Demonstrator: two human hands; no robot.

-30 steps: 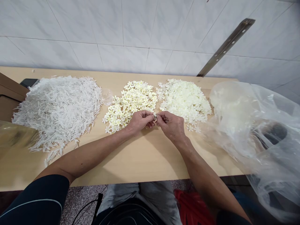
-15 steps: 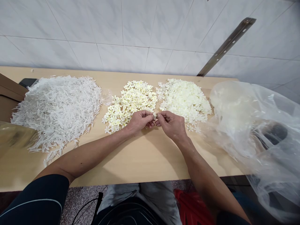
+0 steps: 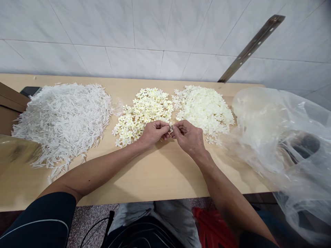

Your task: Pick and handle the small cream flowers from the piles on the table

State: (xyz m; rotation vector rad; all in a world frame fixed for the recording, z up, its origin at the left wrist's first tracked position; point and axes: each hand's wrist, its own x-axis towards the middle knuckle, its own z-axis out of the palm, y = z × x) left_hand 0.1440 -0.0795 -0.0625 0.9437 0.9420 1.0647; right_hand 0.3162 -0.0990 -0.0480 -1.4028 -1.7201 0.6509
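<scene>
My left hand (image 3: 153, 133) and my right hand (image 3: 188, 136) meet at the middle of the wooden table (image 3: 155, 175), fingertips pinched together on one small white flower piece (image 3: 170, 127). Right behind my left hand lies a heap of yellow-centred flowers (image 3: 143, 113). A heap of plain cream-white flowers (image 3: 204, 108) lies behind my right hand. Far to the left spreads a big pile of thin white plastic stems (image 3: 63, 117).
A large clear plastic bag (image 3: 281, 144) bulges over the table's right end. A brown cardboard box edge (image 3: 10, 103) stands at the far left, with another clear bag (image 3: 15, 150) beside it. A white tiled wall and a slanted metal strip (image 3: 250, 46) are behind.
Both hands stay together on the small flower piece, with only slight finger movement. The view has shifted a little.
</scene>
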